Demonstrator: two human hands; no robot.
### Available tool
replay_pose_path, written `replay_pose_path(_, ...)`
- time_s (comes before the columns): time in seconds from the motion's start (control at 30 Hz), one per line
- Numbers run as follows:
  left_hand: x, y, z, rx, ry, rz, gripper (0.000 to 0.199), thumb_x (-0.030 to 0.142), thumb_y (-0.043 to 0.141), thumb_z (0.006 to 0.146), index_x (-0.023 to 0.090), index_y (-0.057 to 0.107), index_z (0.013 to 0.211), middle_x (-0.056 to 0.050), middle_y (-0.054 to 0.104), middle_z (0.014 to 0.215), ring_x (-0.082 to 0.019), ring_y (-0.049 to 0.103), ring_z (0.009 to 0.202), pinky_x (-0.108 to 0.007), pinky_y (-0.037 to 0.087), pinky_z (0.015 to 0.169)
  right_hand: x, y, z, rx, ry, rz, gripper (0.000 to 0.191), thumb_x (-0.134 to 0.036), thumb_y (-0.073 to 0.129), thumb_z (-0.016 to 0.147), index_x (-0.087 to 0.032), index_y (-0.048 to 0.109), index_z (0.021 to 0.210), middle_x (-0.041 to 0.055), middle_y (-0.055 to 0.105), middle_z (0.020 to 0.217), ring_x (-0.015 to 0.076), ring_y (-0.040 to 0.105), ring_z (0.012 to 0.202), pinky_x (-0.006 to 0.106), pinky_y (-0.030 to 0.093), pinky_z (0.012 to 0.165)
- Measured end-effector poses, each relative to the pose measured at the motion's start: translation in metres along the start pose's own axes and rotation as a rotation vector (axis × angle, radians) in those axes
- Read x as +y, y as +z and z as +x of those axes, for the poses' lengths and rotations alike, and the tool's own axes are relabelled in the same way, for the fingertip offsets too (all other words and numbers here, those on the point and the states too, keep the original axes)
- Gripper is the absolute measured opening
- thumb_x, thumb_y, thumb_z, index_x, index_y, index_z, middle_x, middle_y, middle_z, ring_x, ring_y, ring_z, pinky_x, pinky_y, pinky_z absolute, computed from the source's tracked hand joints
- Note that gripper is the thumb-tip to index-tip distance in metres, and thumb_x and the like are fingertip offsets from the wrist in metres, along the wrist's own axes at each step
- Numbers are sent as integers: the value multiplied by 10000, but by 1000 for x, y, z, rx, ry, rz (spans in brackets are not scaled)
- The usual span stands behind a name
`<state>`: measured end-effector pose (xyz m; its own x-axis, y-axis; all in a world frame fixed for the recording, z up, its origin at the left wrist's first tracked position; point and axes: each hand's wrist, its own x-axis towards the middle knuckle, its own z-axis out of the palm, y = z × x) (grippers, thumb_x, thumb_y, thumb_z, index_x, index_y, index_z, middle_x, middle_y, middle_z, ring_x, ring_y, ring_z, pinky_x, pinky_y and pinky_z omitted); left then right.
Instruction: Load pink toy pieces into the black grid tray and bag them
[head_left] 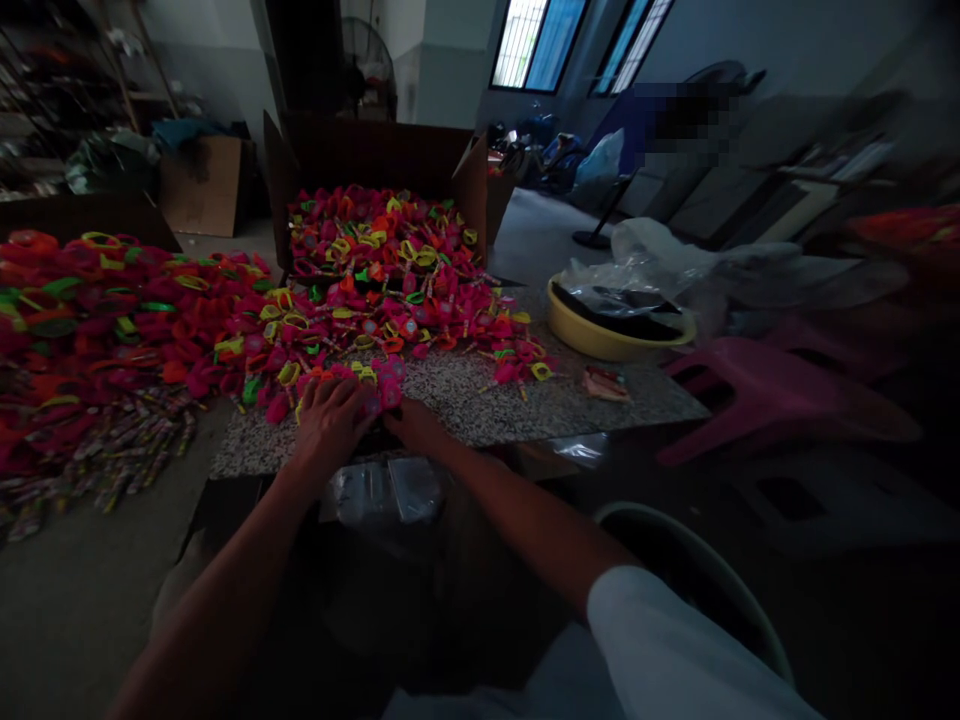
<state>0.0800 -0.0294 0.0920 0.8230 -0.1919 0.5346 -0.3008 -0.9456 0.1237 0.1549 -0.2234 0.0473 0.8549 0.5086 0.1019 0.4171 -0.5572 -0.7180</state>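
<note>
Small bright plastic toys that look like toy watches [382, 225], mostly pink with yellow, orange and green, lie heaped on the speckled stone tabletop [480, 405]. At its front edge my left hand [330, 415] bends its fingers over a small cluster of them. My right hand [416, 425] closes against the right side of that cluster, gripping pink toys [388, 380]; its fingertips are partly hidden in the dim light. Just below both hands, clear plastic bags [386, 490] lie in a stack at the table's front.
An open cardboard box [471, 200] full of the same toys stands behind the heap. More toys with printed sticks [127, 450] spread at left. A yellow basin [611, 340] holds clear plastic. Pink stools [780, 390] stand at right, a large tub [720, 560] below.
</note>
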Motion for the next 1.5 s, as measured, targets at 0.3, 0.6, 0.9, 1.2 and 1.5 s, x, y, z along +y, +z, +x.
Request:
replay_pose_path(0.3,-6,-5,1,-31,36,-37,412,417,660,998,324,685,1399,-67,728,1378,-335,592,1334,-605,294,1265,-2,5,4,18,-36,-71,176,-241,662,1001,-154,789,1085,90,802,1026,226,708,910,273,469,815)
replay_pose_path(0.6,-12,-4,1,-13,64,-58,426,415,684,986,309,686,1399,-68,728,1380,-332,601,1326,-596,335,1243,-3,-4,6,-34,-74,-55,226,-216,687,980,-166,788,1176,73,805,1093,233,715,979,277,490,858)
replay_pose_path(0.9,-15,-1,-1,0,76,-57,433,432,666,996,312,684,1411,-70,725,1386,-331,599,1336,-592,329,1249,-13,11,2,18,-3,-215,356,-284,679,996,-173,714,1332,116,790,1207,263,727,1070,299,496,882)
replay_pose_path(1.2,-13,-2,1,8,75,-44,426,439,651,1004,298,690,1404,-70,730,1375,-327,608,1323,-579,343,1240,-18,7,4,-36,36,-250,353,-376,686,999,-198,730,1301,106,794,1204,281,737,1085,316,509,886)
replay_pose_path(1.5,-13,-1,-2,74,89,-18,420,459,633,1003,336,688,1401,-69,746,1328,-325,632,1288,-563,312,1257,-13,-24,-11,13,61,-181,281,-257,610,1008,-223,754,1246,63,798,1181,222,734,1068,272,518,888)
